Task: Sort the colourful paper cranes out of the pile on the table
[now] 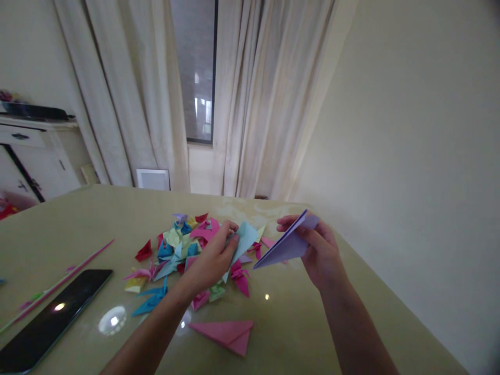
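My left hand (219, 247) is closed on a light blue folded paper (246, 237), held over the right side of a heap of origami pieces (182, 242). My right hand (318, 250) grips a purple folded paper (287, 249) between thumb and fingers, its long point slanting down to the left. A pink folded paper triangle (228, 333) lies flat on the table in front of me. Beneath my left hand rest a bright pink paper crane (239, 276) and a green folded piece (216, 291). My left forearm hides part of the heap.
A black phone (54, 317) lies at the table's left, alongside a thin pink stick (70, 276). The pale table (304, 323) runs along a wall on the right. Curtains (265, 104) hang behind it, and a white cabinet (39, 151) stands at the far left.
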The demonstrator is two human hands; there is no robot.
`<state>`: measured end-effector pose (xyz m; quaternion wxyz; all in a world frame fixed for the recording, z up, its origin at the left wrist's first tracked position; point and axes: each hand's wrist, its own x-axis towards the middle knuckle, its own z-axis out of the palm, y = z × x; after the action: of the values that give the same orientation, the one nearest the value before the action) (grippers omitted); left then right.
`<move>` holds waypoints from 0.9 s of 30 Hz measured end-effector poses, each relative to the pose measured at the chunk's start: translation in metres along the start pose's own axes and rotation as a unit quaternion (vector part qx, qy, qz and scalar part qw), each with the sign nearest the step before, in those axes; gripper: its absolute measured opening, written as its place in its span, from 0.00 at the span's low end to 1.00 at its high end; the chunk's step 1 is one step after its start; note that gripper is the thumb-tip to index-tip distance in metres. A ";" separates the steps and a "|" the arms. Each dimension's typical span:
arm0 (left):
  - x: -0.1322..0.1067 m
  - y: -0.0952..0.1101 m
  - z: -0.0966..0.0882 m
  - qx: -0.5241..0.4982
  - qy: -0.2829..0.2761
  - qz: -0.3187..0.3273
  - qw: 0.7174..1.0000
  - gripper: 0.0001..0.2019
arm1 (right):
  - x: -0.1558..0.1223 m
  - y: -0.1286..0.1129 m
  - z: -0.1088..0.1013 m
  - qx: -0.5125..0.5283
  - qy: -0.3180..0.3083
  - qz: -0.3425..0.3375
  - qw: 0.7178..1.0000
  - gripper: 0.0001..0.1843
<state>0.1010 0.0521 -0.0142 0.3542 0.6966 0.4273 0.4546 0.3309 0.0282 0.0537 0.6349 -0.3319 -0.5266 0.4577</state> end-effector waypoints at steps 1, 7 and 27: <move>0.000 0.002 0.000 0.015 0.004 0.004 1.000 0.10 | 0.000 0.001 0.002 0.008 0.014 -0.008 1.000 0.09; -0.006 0.024 -0.007 -0.012 -0.016 -0.036 0.999 0.19 | 0.006 0.007 -0.007 0.027 0.100 -0.067 0.992 0.05; -0.016 0.043 -0.006 -0.049 -0.076 -0.002 0.996 0.21 | 0.010 0.016 -0.001 0.072 0.169 -0.050 0.982 0.09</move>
<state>0.1035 0.0211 0.0207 0.4202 0.7101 0.3778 0.4200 0.3288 0.0437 0.0427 0.7588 -0.3317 -0.3934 0.3994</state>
